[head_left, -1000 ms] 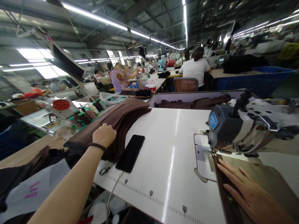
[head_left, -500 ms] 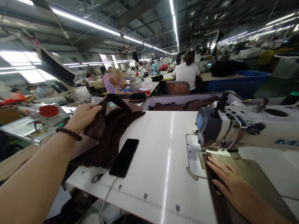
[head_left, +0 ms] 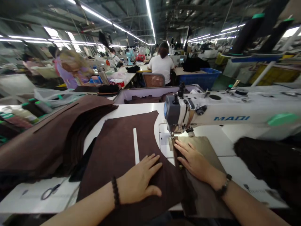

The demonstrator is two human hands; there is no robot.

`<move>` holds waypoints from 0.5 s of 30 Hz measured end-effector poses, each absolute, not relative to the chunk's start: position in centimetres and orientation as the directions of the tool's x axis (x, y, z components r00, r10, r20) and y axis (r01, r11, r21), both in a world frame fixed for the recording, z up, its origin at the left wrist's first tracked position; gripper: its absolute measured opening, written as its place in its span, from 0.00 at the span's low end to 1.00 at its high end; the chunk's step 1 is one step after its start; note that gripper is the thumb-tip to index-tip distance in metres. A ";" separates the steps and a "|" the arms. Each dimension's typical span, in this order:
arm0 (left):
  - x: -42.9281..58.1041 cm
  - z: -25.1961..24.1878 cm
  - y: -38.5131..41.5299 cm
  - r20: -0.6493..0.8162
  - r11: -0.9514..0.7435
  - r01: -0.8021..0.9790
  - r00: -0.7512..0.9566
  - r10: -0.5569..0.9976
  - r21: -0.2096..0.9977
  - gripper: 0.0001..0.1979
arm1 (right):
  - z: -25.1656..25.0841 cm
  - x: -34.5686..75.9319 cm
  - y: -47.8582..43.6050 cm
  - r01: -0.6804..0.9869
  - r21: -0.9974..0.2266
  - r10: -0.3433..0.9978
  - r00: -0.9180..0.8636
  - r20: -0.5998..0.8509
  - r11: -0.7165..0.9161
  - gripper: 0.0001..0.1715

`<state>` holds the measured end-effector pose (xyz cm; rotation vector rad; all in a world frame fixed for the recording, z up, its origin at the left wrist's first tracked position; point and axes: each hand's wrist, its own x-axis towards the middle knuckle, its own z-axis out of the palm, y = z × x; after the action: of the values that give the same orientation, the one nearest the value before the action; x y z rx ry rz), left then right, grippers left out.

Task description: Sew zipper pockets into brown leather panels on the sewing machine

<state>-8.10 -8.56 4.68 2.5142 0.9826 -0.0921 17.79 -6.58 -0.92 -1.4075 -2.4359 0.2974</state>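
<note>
My left hand (head_left: 138,180) lies flat with fingers spread on a dark brown cut fabric panel (head_left: 119,147) that has a narrow slit in it. The panel is spread on the white sewing table (head_left: 225,141). My right hand (head_left: 194,160) rests open, fingers extended, on an olive-brown piece (head_left: 207,150) with a zipper edge, just in front of the needle of the white sewing machine (head_left: 211,110). The two pieces meet between my hands.
A thick stack of brown panels (head_left: 54,131) sits at the left. Scissors (head_left: 50,191) lie near the front left edge. Dark fabric (head_left: 268,163) lies at the right. A tray of brown pieces (head_left: 145,97) stands behind the table. Seated workers fill the rows beyond.
My left hand lifted one brown panel off the stack, carried it right and laid it flat on the table, covering the phone. The view has swung right. My right hand stayed on the olive piece.
</note>
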 end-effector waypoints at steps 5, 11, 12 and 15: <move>-8.2 3.4 -9.0 -0.208 -0.765 0.507 0.861 0.464 0.396 0.42 | 0.0 17.7 -6.7 0.813 -0.328 0.875 -0.468 0.126 0.482 0.26; -6.8 4.0 -11.4 -0.282 -0.721 0.523 0.852 0.441 0.455 0.47 | 0.2 17.8 -6.7 0.814 -0.317 0.872 -0.475 0.118 0.486 0.26; -6.4 3.8 -11.9 -0.298 -0.713 0.546 0.837 0.458 0.439 0.47 | 0.2 17.8 -6.7 0.816 -0.316 0.873 -0.474 0.117 0.485 0.26; -6.0 3.0 -12.7 -0.285 -0.708 0.582 0.813 0.508 0.399 0.45 | 0.4 17.8 -6.7 0.818 -0.314 0.874 -0.473 0.110 0.482 0.26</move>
<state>-5.98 -12.69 3.02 2.5192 0.8096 -0.2110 17.76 -6.72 0.36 -1.4452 -2.4754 0.3176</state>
